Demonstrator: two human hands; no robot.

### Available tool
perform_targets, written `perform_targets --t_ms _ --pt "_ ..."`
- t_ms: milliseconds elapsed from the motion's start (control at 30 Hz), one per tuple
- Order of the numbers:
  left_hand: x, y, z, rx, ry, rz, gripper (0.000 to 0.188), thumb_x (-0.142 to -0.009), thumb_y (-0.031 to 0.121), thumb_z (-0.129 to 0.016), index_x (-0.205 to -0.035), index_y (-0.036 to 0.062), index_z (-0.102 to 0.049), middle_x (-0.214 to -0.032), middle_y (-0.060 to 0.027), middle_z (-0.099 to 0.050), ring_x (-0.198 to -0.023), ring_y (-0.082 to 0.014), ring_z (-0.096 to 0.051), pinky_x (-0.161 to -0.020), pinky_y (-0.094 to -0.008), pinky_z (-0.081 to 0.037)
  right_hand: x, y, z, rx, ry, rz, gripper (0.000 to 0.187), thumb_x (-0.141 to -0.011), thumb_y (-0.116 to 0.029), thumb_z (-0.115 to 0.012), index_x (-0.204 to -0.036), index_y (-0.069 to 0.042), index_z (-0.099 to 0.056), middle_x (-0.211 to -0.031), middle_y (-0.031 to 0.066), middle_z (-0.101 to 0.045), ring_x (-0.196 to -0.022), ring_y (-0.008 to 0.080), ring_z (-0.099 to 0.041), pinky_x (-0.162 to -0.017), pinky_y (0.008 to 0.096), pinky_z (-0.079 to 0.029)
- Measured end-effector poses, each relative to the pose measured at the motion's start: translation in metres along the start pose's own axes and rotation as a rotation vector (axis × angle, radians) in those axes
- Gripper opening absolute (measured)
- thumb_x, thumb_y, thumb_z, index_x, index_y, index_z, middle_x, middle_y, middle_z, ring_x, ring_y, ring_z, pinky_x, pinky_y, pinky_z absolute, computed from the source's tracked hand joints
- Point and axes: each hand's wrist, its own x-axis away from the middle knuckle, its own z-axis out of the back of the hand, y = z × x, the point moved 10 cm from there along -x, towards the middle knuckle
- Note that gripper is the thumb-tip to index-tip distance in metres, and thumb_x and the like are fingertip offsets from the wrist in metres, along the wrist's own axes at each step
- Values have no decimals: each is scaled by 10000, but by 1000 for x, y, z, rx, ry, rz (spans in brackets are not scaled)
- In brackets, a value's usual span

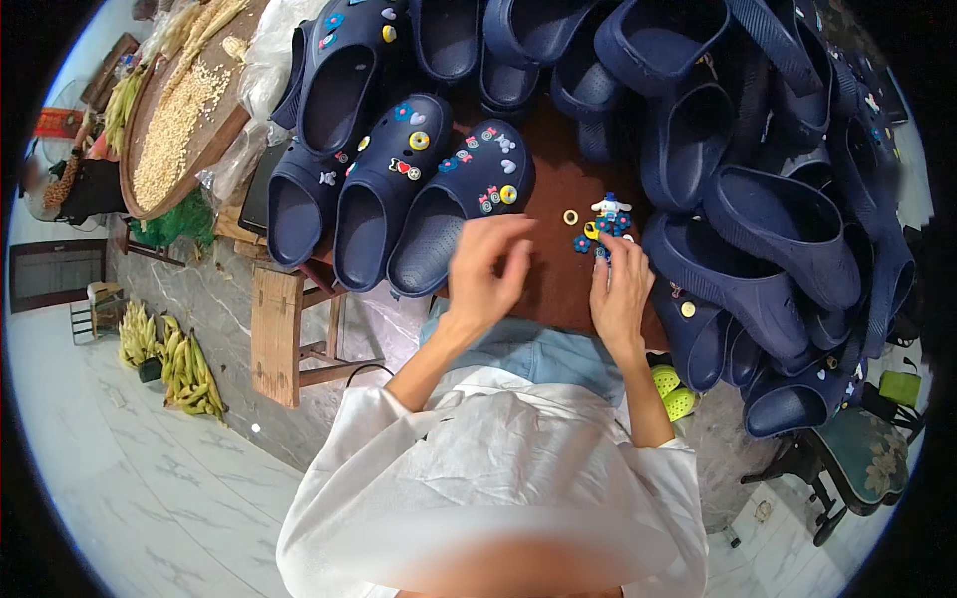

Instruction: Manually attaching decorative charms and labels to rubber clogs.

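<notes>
My left hand [486, 267] hovers at the right side of a dark blue clog [431, 239], thumb and fingers apart, holding nothing I can see. That clog carries several charms, among them a yellow donut [508, 193]. My right hand [622, 299] reaches over a small pile of shoe charms [611, 213], fingers stretched out and fingertips at the near edge. Blue flowers, a yellow piece and a white figure with a blue top show in the pile; my fingers partly cover it. A ring-shaped charm [570, 216] lies apart on the brown tabletop [553, 289].
Two more decorated clogs [364, 234] [296, 214] stand at the left. Many plain navy clogs [738, 269] are heaped at the right and back. A wooden stool [276, 334] stands left of the table, below a round tray of corn kernels [179, 130]. Green clogs [678, 399] sit below right.
</notes>
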Motion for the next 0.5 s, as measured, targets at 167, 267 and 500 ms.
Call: perform_targets --t_ms 167,267,500 --pt "20 -69 47 123 138 497 173 -876 52 -652 -1027 -1 -586 -973 -74 -617 -854 -126 -586 -728 -270 -481 -14 -12 -17 -44 -44 33 242 -884 -116 -585 -1124 -111 -612 -1077 88 -585 -1036 294 -536 -867 431 -386" --pt "18 -94 36 458 193 581 192 -898 137 -668 -1017 7 -589 -970 -42 -616 -818 -106 -581 -717 -252 -477 -23 -30 -30 -99 -39 88 233 -868 -112 -607 -1101 -116 -619 -1049 77 -595 -1011 284 -548 -852 420 -389" --pt "6 -131 -11 860 97 985 262 -922 254 -639 -1020 12 -613 -958 -21 -631 -857 -70 -559 -761 -204 -441 -40 -61 -56 -303 -72 165 242 -875 -116 -618 -1115 -85 -607 -1038 109 -589 -987 298 -556 -828 412 -397"
